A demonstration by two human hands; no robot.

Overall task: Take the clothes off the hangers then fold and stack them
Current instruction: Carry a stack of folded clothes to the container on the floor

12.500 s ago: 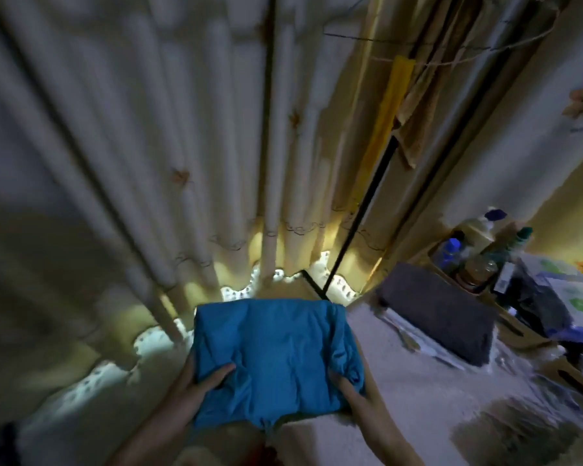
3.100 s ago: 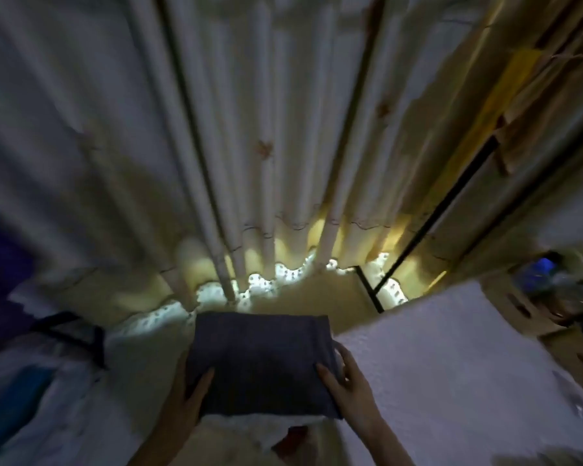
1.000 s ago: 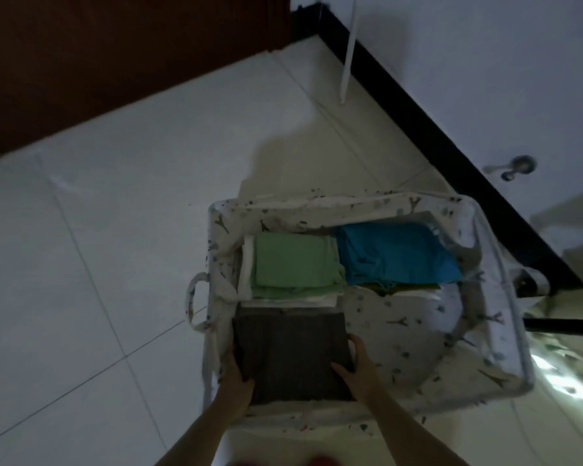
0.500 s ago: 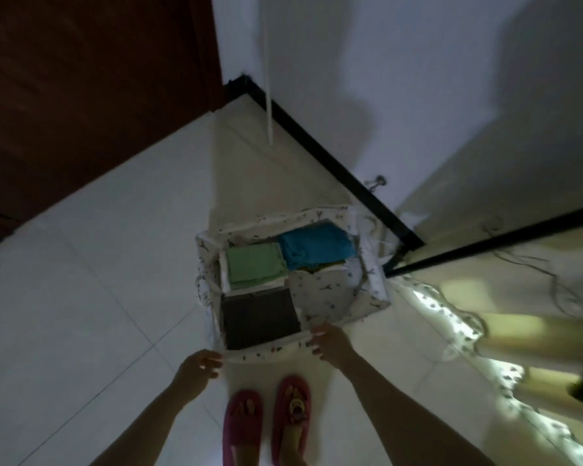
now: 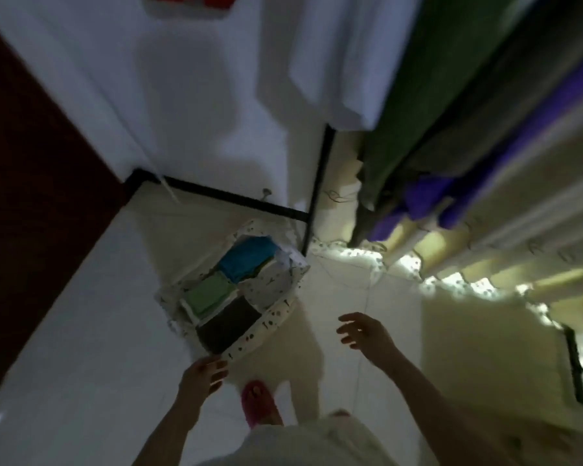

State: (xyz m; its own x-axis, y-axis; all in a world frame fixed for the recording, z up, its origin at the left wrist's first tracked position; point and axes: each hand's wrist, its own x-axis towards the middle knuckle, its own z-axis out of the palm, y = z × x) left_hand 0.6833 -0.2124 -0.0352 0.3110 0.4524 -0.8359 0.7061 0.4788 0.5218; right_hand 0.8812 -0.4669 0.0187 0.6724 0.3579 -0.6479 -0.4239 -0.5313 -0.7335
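Folded clothes [image 5: 231, 294] stacked in basket [image 5: 276, 314]

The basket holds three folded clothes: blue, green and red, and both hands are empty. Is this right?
Not quite: the third is a dark grey piece, not red. The head view shows it beside the green piece and blue piece in the basket. The left hand and right hand are indeed empty.

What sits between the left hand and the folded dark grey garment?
Only the basket's speckled rim, in the head view: left hand just outside it, dark grey garment just inside.
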